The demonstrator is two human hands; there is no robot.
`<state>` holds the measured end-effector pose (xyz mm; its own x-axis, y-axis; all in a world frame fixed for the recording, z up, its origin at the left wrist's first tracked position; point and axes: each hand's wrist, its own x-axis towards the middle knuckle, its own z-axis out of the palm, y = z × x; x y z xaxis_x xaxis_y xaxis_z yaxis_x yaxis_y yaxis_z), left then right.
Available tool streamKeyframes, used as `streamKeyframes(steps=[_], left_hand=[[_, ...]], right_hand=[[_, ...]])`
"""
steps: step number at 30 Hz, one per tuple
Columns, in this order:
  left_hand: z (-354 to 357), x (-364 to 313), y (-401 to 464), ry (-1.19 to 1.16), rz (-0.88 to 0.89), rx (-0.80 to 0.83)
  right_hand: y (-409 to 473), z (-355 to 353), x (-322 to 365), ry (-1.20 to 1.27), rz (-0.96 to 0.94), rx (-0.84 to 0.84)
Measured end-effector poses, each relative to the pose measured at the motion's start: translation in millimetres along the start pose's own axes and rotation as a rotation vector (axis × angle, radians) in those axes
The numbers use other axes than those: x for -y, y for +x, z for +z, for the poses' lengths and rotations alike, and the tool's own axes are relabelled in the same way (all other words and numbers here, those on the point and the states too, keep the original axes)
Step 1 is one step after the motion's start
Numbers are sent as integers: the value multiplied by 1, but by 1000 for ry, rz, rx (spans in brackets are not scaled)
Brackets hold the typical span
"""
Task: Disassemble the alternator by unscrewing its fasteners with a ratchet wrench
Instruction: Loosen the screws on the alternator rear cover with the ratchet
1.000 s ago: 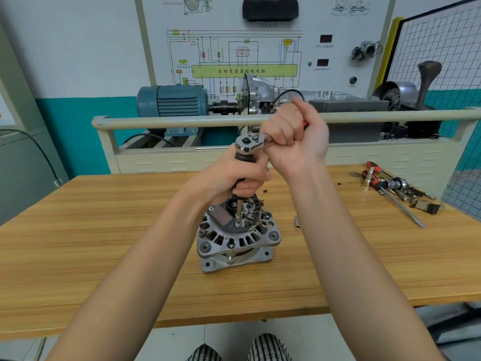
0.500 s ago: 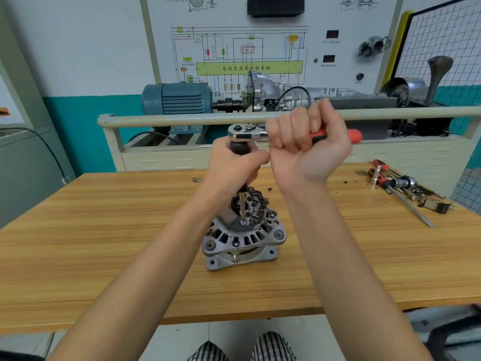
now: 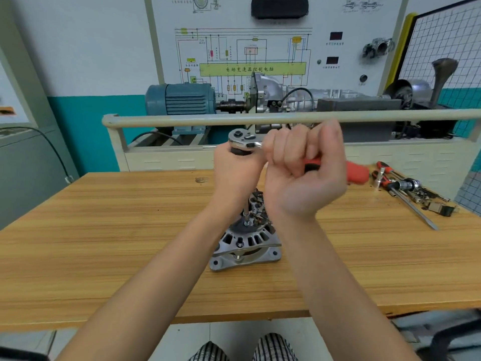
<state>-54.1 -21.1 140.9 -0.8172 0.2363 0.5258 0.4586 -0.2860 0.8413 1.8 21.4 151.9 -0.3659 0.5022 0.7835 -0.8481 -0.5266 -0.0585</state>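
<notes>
Alternator (image 3: 246, 243) stands mid-surface (image 3: 104, 243). My left hand (image 3: 238, 168) grips the extension under the ratchet wrench (image 3: 244, 140) head; right hand (image 3: 304, 173) clamps its red handle. Loose tools (image 3: 406, 191) far right.

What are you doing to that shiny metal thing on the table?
A person is taking apart an alternator that stands on the wooden workbench. The right hand grips the red handle of a ratchet wrench. The left hand holds the extension bar just under the wrench head, steadying it. The bar's tip sits on a fastener on top of the alternator. More tools lie to the right.
</notes>
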Motion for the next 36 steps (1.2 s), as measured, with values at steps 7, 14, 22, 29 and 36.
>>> streamKeyframes(steps=[7,14,22,29,36], left_hand=[[5,-3,-6,-14,57,-164],[10,-23,-1,-123,20,-128],[5,-29,13,-142,-37,-187],[-39,-21,39,93,-32,-281],[-76,22,35,218,-327,-219]], right_hand=[[-11,9,2,-146,-75,27],[8,14,18,-259,-26,225],[15,0,17,-539,11,405],[5,-67,23,-1102,569,488],[-22,-109,6,-1605,836,639]])
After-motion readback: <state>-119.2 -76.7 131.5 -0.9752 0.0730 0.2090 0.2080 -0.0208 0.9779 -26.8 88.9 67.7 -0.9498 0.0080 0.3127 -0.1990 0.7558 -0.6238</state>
